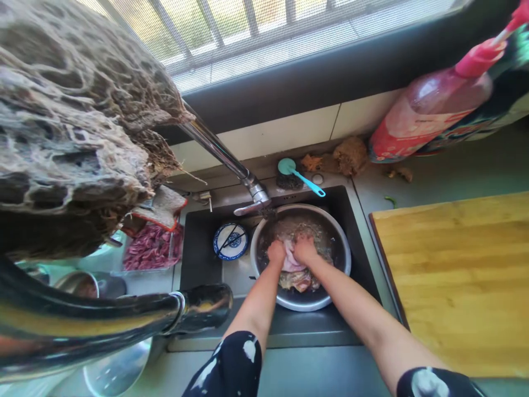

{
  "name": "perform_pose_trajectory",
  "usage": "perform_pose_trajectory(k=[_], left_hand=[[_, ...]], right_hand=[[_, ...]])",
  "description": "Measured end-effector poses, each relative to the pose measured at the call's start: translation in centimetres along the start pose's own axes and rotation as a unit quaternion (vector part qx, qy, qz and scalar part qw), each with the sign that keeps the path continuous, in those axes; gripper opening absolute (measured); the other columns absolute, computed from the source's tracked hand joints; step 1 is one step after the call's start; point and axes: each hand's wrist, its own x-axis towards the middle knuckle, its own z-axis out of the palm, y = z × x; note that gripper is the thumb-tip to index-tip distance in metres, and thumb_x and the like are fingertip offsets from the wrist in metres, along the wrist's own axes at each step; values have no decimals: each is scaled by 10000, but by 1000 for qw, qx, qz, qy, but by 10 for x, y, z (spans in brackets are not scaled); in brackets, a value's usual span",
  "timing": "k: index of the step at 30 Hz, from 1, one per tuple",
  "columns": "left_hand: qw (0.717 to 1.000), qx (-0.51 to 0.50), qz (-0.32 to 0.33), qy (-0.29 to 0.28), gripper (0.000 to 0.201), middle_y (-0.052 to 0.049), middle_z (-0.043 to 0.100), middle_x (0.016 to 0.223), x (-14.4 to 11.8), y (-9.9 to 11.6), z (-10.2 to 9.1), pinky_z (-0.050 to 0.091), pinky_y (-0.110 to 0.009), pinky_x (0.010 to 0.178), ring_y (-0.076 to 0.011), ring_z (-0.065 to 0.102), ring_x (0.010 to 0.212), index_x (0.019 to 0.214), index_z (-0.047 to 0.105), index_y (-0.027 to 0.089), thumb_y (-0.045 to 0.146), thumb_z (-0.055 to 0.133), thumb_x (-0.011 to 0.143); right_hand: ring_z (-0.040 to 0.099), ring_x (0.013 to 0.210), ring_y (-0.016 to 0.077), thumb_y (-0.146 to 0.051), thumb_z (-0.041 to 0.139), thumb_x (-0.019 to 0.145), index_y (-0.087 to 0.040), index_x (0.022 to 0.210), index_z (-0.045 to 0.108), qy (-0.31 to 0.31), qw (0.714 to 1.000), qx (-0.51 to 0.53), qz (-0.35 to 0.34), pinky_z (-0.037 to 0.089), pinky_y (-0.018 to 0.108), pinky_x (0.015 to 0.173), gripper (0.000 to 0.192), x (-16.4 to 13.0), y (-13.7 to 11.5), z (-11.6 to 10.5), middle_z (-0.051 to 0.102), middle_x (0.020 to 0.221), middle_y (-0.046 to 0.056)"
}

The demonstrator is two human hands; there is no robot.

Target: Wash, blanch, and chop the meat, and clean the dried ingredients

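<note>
Both hands are inside a round metal basin [346, 242] that stands in the dark sink [363, 264]. My left hand [276, 252] is closed on the left edge of a pale pink, soft piece of meat [291, 259]. From the other side my right hand [305, 248] grips the same piece, its fingers curled and partly in the murky water. Nearer to me in the basin lies more meat [300, 281], yellowish and brown. Its exact kind cannot be made out.
A faucet [252, 190] reaches over the basin's back left. Left of it sit a blue-and-white dish [231, 242] with chopsticks and a tub of reddish shredded meat [151, 249]. A turquoise brush [303, 177], a pink pump bottle [430, 110] and a wooden board [458, 275] lie around. A dried loofah-like mass [74, 110] fills the upper left.
</note>
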Motion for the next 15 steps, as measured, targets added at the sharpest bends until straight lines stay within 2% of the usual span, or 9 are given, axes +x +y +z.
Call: perform_pose_trajectory(k=[2, 5, 7, 8, 9, 11, 12, 13, 15], left_hand=[[999, 29, 20, 17, 109, -106, 630, 879, 0, -4, 10, 406, -286, 806, -230, 550, 989, 782, 620, 166, 134, 561, 697], [987, 109, 118, 6, 163, -44, 630, 857, -5, -5, 14, 400, -285, 825, -185, 553, 908, 792, 635, 164, 94, 574, 658], [961, 168, 214, -45, 155, -26, 626, 821, -11, -2, 8, 401, -287, 833, -174, 551, 871, 739, 653, 165, 79, 597, 623], [947, 182, 254, -75, 160, -28, 629, 828, -13, 0, 4, 400, -289, 842, -174, 550, 873, 737, 664, 166, 77, 599, 621], [938, 178, 280, -99, 182, -34, 635, 856, -15, 3, -2, 398, -290, 857, -174, 551, 888, 761, 675, 170, 76, 590, 630], [937, 148, 289, -125, 268, -48, 640, 949, -18, 12, -12, 396, -290, 883, -171, 554, 931, 873, 681, 175, 71, 528, 679], [942, 134, 280, -127, 314, -54, 635, 994, -18, 16, -16, 396, -291, 894, -169, 554, 952, 928, 672, 174, 64, 489, 698], [945, 131, 270, -128, 349, -61, 626, 1029, -19, 21, -19, 393, -293, 905, -170, 551, 976, 967, 663, 170, 56, 461, 707], [942, 155, 271, -123, 390, -68, 595, 1087, -24, 27, -20, 377, -297, 933, -176, 532, 1023, 1004, 652, 172, 46, 434, 706]], right_hand=[[592, 950, 237, -263, 413, 840, -134, 1121, 575, -9, 1000, 10, -26, 420, 349, 810, 350, -1, -3, 10, 606, 1081, 179], [610, 899, 233, -250, 362, 856, -127, 1114, 575, 2, 992, 58, 110, 434, 319, 757, 357, 3, 6, 13, 639, 993, 164], [601, 917, 230, -248, 336, 861, -139, 1137, 566, 35, 979, 108, 172, 431, 319, 763, 376, 8, 13, 7, 644, 987, 149], [590, 939, 220, -247, 359, 851, -152, 1160, 554, 46, 978, 139, 148, 423, 314, 786, 377, 10, 15, 4, 642, 1004, 134], [574, 964, 206, -249, 411, 827, -168, 1167, 551, 45, 980, 172, 89, 409, 305, 821, 377, 12, 15, 1, 639, 1025, 114], [544, 992, 187, -251, 546, 738, -179, 1097, 599, 24, 970, 232, -68, 373, 286, 882, 370, 13, 13, -2, 631, 1051, 83], [537, 989, 189, -248, 598, 688, -171, 1029, 629, 17, 959, 260, -115, 363, 286, 896, 351, 12, 11, -3, 629, 1047, 81], [534, 980, 195, -247, 624, 659, -161, 970, 646, 25, 949, 290, -119, 360, 293, 900, 324, 10, 10, -3, 628, 1037, 86], [539, 956, 206, -258, 597, 682, -151, 917, 640, 70, 923, 379, -4, 374, 316, 882, 262, 4, 7, -3, 627, 1001, 102]])
